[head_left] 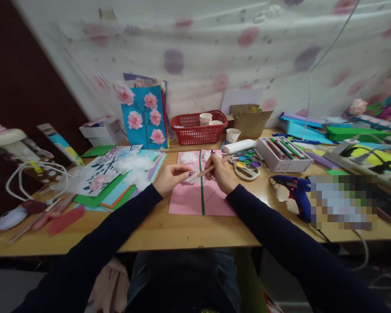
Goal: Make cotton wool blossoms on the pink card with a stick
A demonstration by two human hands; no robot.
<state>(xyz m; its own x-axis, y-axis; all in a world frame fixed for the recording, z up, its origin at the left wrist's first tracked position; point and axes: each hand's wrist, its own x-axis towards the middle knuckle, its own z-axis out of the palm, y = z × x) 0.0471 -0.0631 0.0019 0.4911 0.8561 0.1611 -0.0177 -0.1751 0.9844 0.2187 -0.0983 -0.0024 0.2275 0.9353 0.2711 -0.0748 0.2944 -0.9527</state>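
Pink paper lies before me on the table, with a green strip running down it and thin curved lines drawn on it. White cotton tufts sit on its upper part, either side of the strip. My right hand is closed around a flat, pale wooden stick, its tip pointing left over the strip. Thumb and fingertips pinched, my left hand holds a small bit of white cotton close to the stick's tip.
Coloured papers with loose cotton lie left. A blue card with pink flowers stands behind, near a red basket and a paper cup. Rightward are scissors, a box of pens and a blue glue gun.
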